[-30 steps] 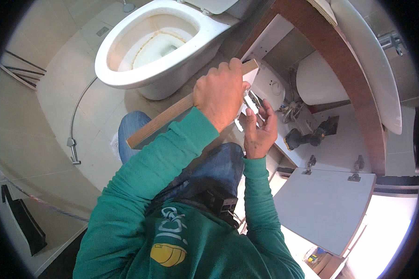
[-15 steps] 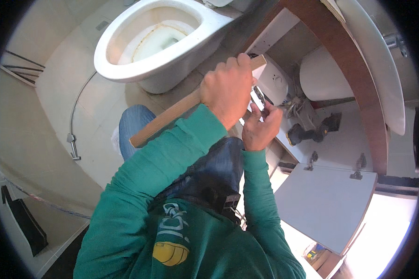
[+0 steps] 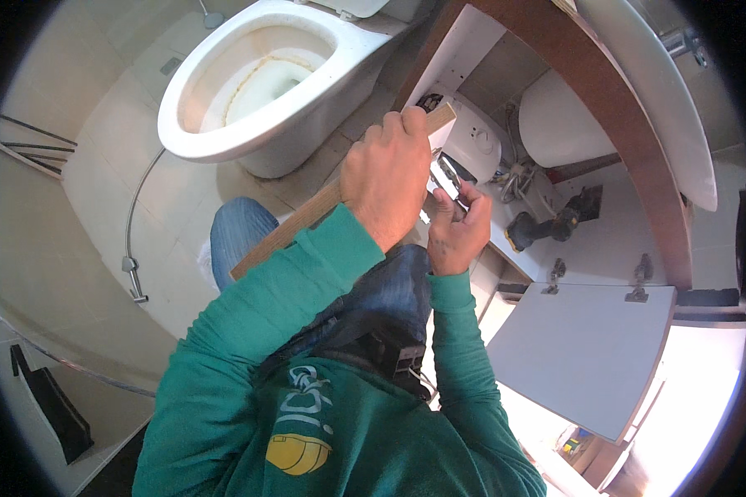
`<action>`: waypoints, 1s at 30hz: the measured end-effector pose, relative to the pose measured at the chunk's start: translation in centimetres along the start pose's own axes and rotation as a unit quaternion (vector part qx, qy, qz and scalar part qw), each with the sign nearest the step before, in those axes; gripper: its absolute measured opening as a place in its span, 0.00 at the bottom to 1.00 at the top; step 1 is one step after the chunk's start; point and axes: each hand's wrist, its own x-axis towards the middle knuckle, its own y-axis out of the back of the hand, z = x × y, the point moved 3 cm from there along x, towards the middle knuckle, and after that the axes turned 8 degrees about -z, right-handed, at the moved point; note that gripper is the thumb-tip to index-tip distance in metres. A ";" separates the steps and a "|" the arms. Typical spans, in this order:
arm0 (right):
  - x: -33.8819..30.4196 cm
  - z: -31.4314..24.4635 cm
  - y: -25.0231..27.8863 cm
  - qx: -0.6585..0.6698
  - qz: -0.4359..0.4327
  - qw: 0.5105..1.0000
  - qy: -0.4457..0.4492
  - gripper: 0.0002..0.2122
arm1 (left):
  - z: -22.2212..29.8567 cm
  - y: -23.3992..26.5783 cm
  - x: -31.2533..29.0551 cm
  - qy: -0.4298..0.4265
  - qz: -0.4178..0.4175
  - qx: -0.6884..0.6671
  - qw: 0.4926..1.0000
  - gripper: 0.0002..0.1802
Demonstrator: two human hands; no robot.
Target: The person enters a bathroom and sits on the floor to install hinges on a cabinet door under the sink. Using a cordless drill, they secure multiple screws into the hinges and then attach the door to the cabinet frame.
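My left hand (image 3: 387, 176) is closed over the wood-coloured edge of a cabinet door (image 3: 288, 232). The door stands almost edge-on and runs back beside my knee, with a bit of its white face showing near the far end. At that white face, my right hand (image 3: 458, 236) pinches a metal cabinet hinge (image 3: 448, 176) between thumb and fingers. Whether the hinge is fastened to the panel I cannot tell, as my fingers and the door edge cover part of it.
Ahead to the left stands a toilet (image 3: 286, 157). The open vanity cabinet (image 3: 638, 166) on the right holds a cordless drill (image 3: 543, 229) and pipes (image 3: 518, 178). Its other door (image 3: 584, 356) hangs open on two hinges. A hose with a sprayer (image 3: 133, 277) lies on the left floor.
The view has shifted slightly, so the cabinet and toilet sit a little further left. Both hands keep their grips on the door and hinge, with only small movement.
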 end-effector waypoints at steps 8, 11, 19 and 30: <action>0.7 -0.5 0.9 0.078 -0.060 0.995 0.003 0.20 | 0.2 0.6 -0.4 -0.022 0.007 0.006 1.000 0.35; 0.8 -0.4 0.8 0.080 -0.064 0.995 0.012 0.20 | -0.4 0.8 -0.2 -0.022 0.005 0.017 1.000 0.35; 0.3 0.1 -0.1 0.131 -0.032 0.990 -0.046 0.22 | -1.1 0.4 0.0 -0.029 0.017 0.020 0.999 0.34; 0.6 -0.2 -1.2 0.060 -0.017 0.998 -0.010 0.21 | -1.3 0.4 -0.1 -0.028 0.016 0.031 0.999 0.33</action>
